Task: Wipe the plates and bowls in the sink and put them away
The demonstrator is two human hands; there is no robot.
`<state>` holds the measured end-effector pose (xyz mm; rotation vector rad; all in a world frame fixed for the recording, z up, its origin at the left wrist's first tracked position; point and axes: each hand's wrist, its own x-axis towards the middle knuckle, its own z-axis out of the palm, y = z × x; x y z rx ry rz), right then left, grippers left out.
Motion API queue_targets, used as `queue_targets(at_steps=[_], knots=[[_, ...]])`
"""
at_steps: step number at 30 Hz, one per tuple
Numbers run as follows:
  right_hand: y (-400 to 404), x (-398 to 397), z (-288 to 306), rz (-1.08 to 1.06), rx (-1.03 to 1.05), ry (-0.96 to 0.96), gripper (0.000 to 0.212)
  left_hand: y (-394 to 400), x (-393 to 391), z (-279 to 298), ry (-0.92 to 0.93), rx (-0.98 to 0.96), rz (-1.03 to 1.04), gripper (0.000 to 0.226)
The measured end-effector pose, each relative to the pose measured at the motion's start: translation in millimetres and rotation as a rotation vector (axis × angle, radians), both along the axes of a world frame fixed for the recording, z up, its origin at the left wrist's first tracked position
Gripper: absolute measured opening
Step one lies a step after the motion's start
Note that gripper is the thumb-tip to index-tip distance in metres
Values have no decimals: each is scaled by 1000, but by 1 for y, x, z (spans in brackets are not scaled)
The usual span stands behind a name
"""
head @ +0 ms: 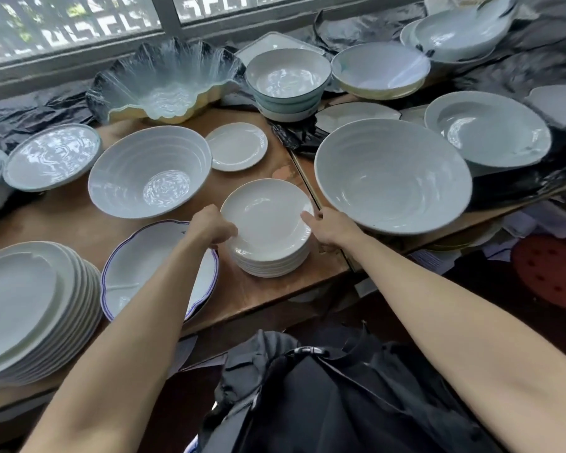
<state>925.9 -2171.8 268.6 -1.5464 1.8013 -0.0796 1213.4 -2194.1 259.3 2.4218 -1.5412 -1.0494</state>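
Observation:
A stack of several white plates (268,256) stands near the front of the brown wooden table (79,223). The top plate (265,217) sits slightly tilted on the stack. My left hand (211,227) grips its left rim with curled fingers. My right hand (329,228) holds the right rim, thumb lying on the plate's edge. Both arms reach forward from the bottom of the view.
A ribbed white bowl (149,171) and a blue-rimmed plate (138,259) sit left of the stack; a tall plate pile (33,308) is at far left. A very large bowl (392,176) lies right. More bowls and a small plate (236,146) stand behind. Black cloth (324,397) hangs below.

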Motion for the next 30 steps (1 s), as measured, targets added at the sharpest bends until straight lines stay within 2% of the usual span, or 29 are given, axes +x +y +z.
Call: queue_targets(at_steps=[3,5,8,12,16,18,20,26,30], knots=[[7,-10,-4,9,25,-59,85,-17,-2,14,-208,-162,-222,55],[13,-14,-6,22,54,-64,94,-36,-4,22,-248,-249,-410,75],[21,-9,-11,-91,87,-126,111,-68,-4,25,-151,-181,-471,90],[40,28,-33,-433,82,-416,120,-90,9,-2,236,-56,-421,109],[61,77,-44,-838,-49,-779,75,-95,14,-44,589,42,-337,88],[68,90,-49,-939,-100,-852,64,-103,19,-60,651,52,-351,71],[69,99,-49,-997,-149,-850,61,-106,21,-67,664,56,-391,57],[64,109,-55,-1055,-224,-811,60,-87,11,-40,576,-11,-431,54],[67,98,-52,-932,-141,-722,69,-88,10,-31,509,-25,-481,56]])
